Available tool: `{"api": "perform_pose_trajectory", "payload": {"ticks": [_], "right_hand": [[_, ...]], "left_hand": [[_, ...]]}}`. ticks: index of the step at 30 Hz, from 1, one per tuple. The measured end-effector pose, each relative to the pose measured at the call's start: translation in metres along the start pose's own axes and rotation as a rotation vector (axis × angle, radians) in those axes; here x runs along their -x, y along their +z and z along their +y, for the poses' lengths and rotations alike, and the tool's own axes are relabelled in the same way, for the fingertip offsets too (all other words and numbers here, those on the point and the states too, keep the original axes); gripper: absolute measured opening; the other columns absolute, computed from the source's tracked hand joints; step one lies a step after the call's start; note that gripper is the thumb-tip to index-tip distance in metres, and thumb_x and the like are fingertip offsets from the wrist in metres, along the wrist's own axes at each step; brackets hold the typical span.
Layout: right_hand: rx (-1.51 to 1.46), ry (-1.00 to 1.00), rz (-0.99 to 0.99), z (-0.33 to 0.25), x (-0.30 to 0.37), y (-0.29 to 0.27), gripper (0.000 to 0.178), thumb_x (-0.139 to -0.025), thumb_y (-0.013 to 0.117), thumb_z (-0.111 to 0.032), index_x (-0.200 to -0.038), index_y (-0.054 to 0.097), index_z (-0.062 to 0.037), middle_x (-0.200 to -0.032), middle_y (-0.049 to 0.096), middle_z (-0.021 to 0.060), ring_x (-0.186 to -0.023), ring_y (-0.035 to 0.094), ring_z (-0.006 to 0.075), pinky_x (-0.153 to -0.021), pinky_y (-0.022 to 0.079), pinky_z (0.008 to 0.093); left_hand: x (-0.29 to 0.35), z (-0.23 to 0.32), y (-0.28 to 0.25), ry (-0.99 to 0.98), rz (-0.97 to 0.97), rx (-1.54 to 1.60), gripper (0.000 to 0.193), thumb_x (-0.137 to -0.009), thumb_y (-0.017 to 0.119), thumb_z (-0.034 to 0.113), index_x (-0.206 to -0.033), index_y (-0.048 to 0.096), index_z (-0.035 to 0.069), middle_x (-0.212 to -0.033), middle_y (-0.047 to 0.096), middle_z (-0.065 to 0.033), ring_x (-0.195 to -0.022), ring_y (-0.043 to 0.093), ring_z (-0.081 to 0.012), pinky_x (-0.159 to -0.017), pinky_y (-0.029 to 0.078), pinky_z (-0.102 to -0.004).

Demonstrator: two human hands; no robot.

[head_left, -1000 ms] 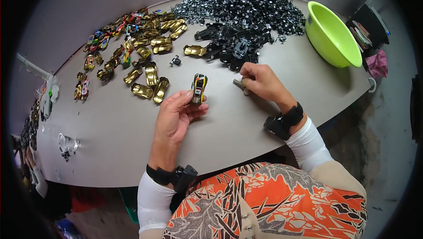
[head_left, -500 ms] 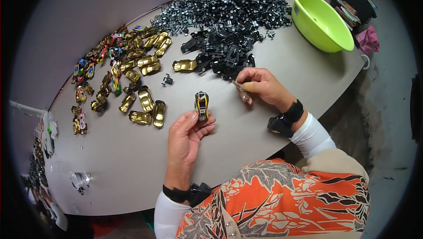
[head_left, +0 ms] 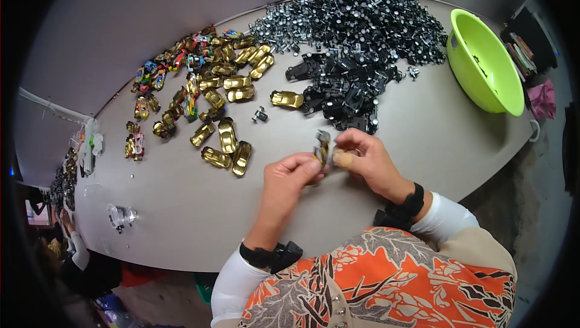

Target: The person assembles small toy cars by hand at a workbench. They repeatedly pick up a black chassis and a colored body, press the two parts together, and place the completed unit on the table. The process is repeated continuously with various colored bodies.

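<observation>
My left hand [head_left: 283,184] pinches a small toy car [head_left: 321,148], tilted on its side and smeared by motion, over the middle of the grey table. Close to the car's right side is my right hand [head_left: 376,168], with its fingers curled together and a tan wrap on the thumb. Whatever it holds is hidden. Just beyond the hands lies a heap of black toy car bases [head_left: 347,89]. To the left are several gold toy car bodies [head_left: 227,136], and a loose wheel piece [head_left: 260,115] sits between them and the heap.
A large pile of small wheel sets [head_left: 356,20] covers the far side. At the right stands a lime-green basin [head_left: 477,56]. Multicoloured toy cars [head_left: 158,79] lie far left, and a clear plastic cup [head_left: 121,215] is nearer. Another person [head_left: 75,249] works at lower left.
My left hand has brought the toy car to the right and tilted it. My right hand has come down close beside it. The whole view has shifted, so the table contents appear farther right.
</observation>
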State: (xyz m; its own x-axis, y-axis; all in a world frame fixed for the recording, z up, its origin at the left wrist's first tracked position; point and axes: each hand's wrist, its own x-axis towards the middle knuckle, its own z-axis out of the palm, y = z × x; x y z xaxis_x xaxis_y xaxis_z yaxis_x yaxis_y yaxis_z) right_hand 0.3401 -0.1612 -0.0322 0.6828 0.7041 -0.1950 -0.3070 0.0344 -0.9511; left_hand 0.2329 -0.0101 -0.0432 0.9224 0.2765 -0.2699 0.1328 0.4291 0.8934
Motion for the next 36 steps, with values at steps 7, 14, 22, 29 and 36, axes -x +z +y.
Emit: {"api": "perform_pose_trajectory", "payload": {"ticks": [7, 14, 22, 29, 36], "right_hand": [[0.055, -0.139, 0.003, 0.005, 0.005, -0.010, 0.023, -0.077, 0.066, -0.004, -0.098, 0.055, -0.0012, -0.083, 0.054, -0.0019, -0.062, 0.042, 0.0002, -0.057, 0.038, 0.0161], [0.029, -0.261, 0.214, -0.011, 0.009, -0.037, 0.018, -0.077, 0.061, 0.002, -0.094, 0.057, 0.0026, -0.083, 0.054, 0.0000, -0.060, 0.046, 0.0008, -0.054, 0.040, 0.0166], [0.071, -0.311, 0.261, -0.016, 0.006, -0.046, 0.019, -0.077, 0.061, 0.002, -0.096, 0.056, 0.0022, -0.079, 0.057, 0.0002, -0.059, 0.047, 0.0005, -0.052, 0.041, 0.0164], [0.087, -0.349, 0.114, -0.013, 0.003, -0.040, 0.019, -0.077, 0.062, 0.000, -0.094, 0.057, 0.0037, -0.084, 0.054, 0.0009, -0.062, 0.047, 0.0022, -0.054, 0.041, 0.0175], [0.063, -0.200, -0.247, -0.004, -0.001, 0.010, 0.021, -0.079, 0.063, -0.005, -0.098, 0.058, 0.0009, -0.090, 0.053, 0.0003, -0.066, 0.046, 0.0032, -0.058, 0.040, 0.0177]], "left_hand": [[-0.002, 0.002, 0.033, 0.348, -0.006, -0.583, 0.011, -0.076, 0.066, 0.002, -0.086, 0.066, -0.001, -0.089, 0.063, -0.0096, -0.074, 0.060, -0.0131, -0.066, 0.048, -0.0237], [-0.035, 0.034, 0.033, 0.412, -0.012, -0.882, 0.009, -0.075, 0.065, 0.002, -0.084, 0.064, -0.002, -0.073, 0.063, -0.0066, -0.064, 0.058, -0.0112, -0.059, 0.046, -0.0241], [-0.102, 0.032, 0.076, 0.795, 0.067, -1.475, 0.020, -0.065, 0.070, 0.007, -0.079, 0.056, 0.002, -0.077, 0.058, -0.0098, -0.075, 0.058, -0.0259, -0.068, 0.046, -0.0334], [-0.049, 0.049, 0.031, 0.661, 0.083, -1.032, 0.019, -0.065, 0.063, 0.002, -0.083, 0.057, 0.002, -0.075, 0.058, -0.0094, -0.060, 0.055, -0.0209, -0.057, 0.045, -0.0303], [0.008, 0.029, 0.001, 0.312, -0.004, -0.368, 0.037, -0.072, 0.060, -0.003, -0.108, 0.053, -0.001, -0.102, 0.060, -0.0105, -0.077, 0.057, -0.0109, -0.066, 0.048, -0.0222]]}}
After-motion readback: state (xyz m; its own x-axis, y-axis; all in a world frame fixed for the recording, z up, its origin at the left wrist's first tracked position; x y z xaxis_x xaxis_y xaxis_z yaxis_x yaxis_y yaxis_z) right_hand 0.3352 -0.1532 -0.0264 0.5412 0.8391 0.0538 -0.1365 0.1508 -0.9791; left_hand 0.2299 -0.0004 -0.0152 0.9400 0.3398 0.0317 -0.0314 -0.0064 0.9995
